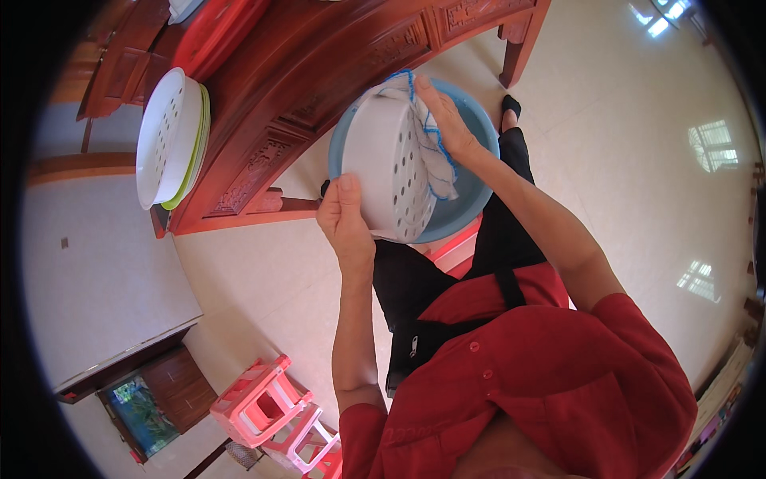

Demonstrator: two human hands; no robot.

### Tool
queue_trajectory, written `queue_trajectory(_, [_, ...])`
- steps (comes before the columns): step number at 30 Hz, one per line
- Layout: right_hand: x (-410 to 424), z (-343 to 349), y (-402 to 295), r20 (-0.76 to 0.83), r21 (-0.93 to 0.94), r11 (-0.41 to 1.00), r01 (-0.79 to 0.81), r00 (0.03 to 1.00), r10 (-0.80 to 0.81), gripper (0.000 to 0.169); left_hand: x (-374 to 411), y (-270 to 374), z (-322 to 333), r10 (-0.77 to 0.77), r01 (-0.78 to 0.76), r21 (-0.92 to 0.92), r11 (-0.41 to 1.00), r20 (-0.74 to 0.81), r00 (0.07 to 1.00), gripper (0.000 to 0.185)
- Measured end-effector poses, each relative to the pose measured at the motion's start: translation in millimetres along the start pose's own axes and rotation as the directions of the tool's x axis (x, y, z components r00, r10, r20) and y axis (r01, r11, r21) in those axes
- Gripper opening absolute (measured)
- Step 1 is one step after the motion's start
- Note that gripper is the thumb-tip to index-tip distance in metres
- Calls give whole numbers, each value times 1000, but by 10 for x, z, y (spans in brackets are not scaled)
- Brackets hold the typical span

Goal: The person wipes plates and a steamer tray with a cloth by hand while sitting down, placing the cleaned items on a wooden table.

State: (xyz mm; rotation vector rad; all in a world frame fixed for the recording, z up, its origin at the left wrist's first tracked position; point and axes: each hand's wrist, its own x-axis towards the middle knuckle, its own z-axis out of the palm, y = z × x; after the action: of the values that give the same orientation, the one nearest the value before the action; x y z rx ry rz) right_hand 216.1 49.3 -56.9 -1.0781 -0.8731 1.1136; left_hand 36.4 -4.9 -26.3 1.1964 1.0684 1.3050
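A white plastic colander (374, 161) with round holes in its base is tipped on its side over a light-blue basin (473, 203). My left hand (350, 221) grips the colander's rim, thumb on the outer wall. In my right hand (446, 120) is a white cloth (431, 143) with blue edging, pressed against the colander's perforated base and draped over its upper side. The basin stands in front of my knees. Its contents are mostly hidden behind the colander and cloth.
On the carved wooden table (287, 102) stand a stack of white and green colanders (173, 138) and a red tray (215, 36). Pink and red plastic stools (263, 401) stand on the tiled floor (269, 287) at lower left. A red stool (455, 248) shows below the basin.
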Motion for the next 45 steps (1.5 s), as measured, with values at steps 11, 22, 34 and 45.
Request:
queue_trajectory(11, [-279,-255,653,66,-106,990,-94,993,102,70,-59,201,-19,-169,103,-296,950,-207,964,35])
queue_trajectory(22, [-1000,195,548,-22,-132,987,-96,995,94,80,-114,-52,188,-135,22,-398,917,-256,957,23])
queue_trajectory(34, [-645,17,-52,-27,-63,997,-34,999,32,55,-235,-333,442,278,-396,624,674,283,918,16])
queue_trajectory(45, [-268,-306,99,18,315,869,-381,918,396,46,355,-240,-55,584,-487,793,367,211,784,37])
